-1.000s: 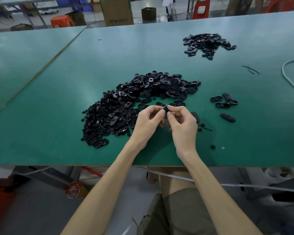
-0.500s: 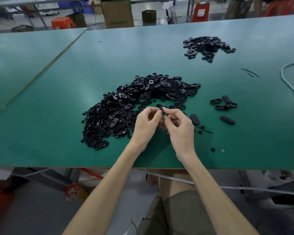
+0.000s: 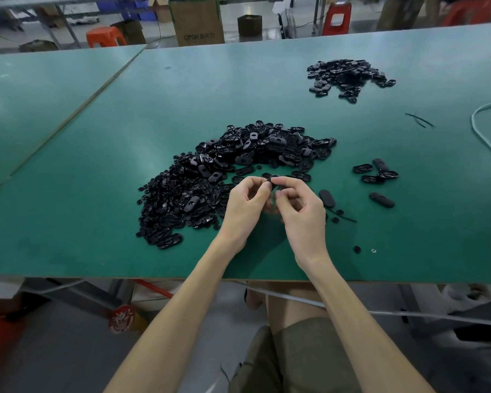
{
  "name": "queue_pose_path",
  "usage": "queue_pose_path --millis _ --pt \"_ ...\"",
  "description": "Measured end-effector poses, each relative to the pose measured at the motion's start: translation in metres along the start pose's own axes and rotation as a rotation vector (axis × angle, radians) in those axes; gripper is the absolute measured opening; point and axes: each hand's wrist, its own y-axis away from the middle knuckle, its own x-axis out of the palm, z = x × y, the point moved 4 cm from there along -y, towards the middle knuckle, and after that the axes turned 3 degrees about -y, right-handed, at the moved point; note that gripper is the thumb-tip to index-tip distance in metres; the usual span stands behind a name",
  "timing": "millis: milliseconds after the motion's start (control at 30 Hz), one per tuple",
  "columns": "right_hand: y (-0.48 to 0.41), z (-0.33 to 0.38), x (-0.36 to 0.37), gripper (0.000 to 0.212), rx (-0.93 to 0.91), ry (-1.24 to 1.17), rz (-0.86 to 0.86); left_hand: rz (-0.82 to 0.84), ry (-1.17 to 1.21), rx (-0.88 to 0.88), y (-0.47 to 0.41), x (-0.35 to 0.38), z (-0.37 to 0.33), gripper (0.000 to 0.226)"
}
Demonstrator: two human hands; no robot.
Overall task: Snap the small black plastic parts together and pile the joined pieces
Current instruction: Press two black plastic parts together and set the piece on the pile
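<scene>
Still just right of the loose heap [image 3: 233, 177] on the table [image 3: 97, 165], left hand [image 3: 245, 211] and right hand [image 3: 301, 211] pinch one small black part [image 3: 272, 178] between curled fingers. Less of it shows than a second ago, so it is probably mid-snap and unpiled.

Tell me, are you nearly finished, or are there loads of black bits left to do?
Not nearly. Done, it seems: the small pile at the far side of the table, plus a few pieces lying to the right. In hand: the left grip and right grip pinch one black part between them. Left: the big heap in front, far larger than the small pile.
</scene>
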Motion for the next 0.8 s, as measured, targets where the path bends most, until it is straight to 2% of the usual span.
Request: queue_pose_path --millis 200,500,800 --pt "-0.0008 -0.0027 -0.0061 0.017 0.055 -0.054 -0.116 0.083 -0.024 0.026 0.005 0.0034 -0.0078 0.009" --pt "-0.0003 -0.0029 -0.008 0.014 0.069 -0.054 -0.128 0.113 -0.047 0.048 0.0059 0.0035 -0.0102 0.008" --pt "-0.0003 -0.0069 -0.0078 0.013 0.078 -0.09 -0.11 0.067 -0.059 0.073 0.0048 0.0018 -0.0082 0.008"
